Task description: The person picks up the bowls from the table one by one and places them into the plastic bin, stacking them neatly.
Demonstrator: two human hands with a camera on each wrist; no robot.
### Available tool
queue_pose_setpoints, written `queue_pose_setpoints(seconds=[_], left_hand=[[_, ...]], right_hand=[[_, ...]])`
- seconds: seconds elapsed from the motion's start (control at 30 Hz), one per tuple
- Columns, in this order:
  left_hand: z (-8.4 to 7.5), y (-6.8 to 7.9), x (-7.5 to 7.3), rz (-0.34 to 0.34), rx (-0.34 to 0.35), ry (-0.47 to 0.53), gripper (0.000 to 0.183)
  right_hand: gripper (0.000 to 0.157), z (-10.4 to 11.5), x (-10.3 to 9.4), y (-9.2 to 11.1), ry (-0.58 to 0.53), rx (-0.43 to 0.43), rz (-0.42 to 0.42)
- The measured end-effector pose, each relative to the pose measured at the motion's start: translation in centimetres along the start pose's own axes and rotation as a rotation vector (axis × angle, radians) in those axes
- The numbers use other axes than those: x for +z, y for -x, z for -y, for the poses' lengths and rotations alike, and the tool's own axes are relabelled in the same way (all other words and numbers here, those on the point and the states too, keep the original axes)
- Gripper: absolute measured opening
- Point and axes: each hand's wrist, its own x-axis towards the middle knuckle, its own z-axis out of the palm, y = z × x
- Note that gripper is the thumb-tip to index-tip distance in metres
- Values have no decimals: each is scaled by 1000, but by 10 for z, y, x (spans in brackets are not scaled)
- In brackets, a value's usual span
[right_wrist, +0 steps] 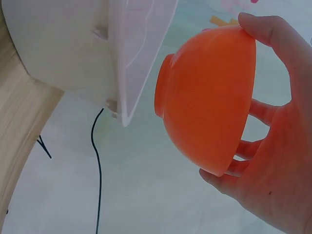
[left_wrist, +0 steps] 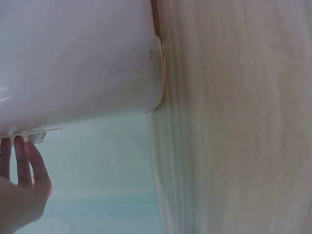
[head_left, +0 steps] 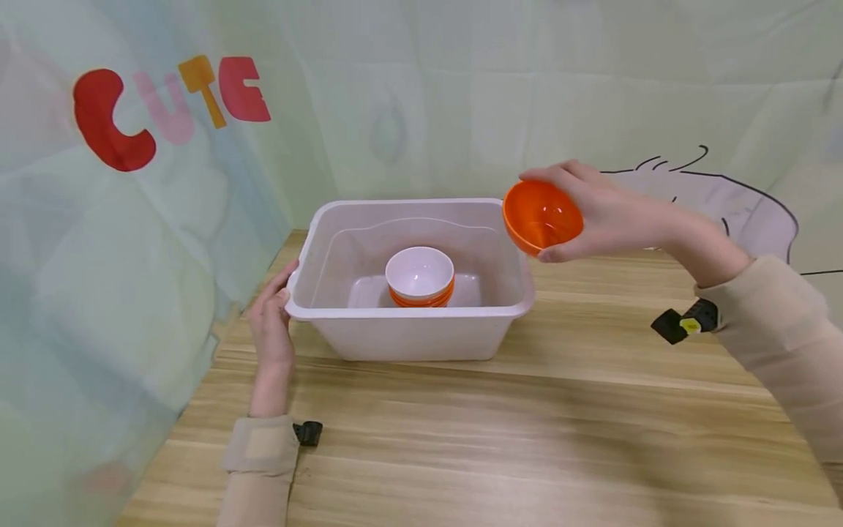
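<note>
Above the right end of a pale plastic bin (head_left: 421,334), my right hand (head_left: 609,212) grips an orange bowl (head_left: 541,217) by its rim, thumb on one side and fingers on the other. The bowl is tipped, so its inside faces the head camera; the right wrist view shows its rounded outside and foot ring. My left hand (head_left: 271,318) holds the rim at the bin's left end, with fingertips up under the lip in the left wrist view. Inside the bin stands a stack of bowls, a white-lined bowl (head_left: 420,272) on top and orange rims beneath.
The bin stands on a wood-grain table (head_left: 461,439), near its back edge. Behind and to the left hangs a pale printed cloth (head_left: 421,110) with coloured letters. Black wrist mounts sit on both sleeves.
</note>
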Motion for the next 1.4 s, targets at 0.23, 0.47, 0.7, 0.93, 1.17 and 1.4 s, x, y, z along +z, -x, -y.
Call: queue_pose_setpoints(seconds=[0.23,0.47,0.7,0.93,1.17,1.4], left_hand=[[1,0,0,-6,19,10,40],[1,1,0,0,5,3,40],[1,2,-1,0,-15,-5,41],[0,2,-1,2,-8,-9,41],[-1,2,-3,5,1,-13,40],[-2,3,-5,1,8,-14,40]], right_hand=[[88,9,-7,-14,15,-61,7],[90,19,-11,-33,22,-71,24],[91,33,-14,-51,-1,-52,51],[90,42,-12,-67,16,-63,82],[88,49,-5,-87,16,-38,139],[89,53,6,-104,6,-40,160]])
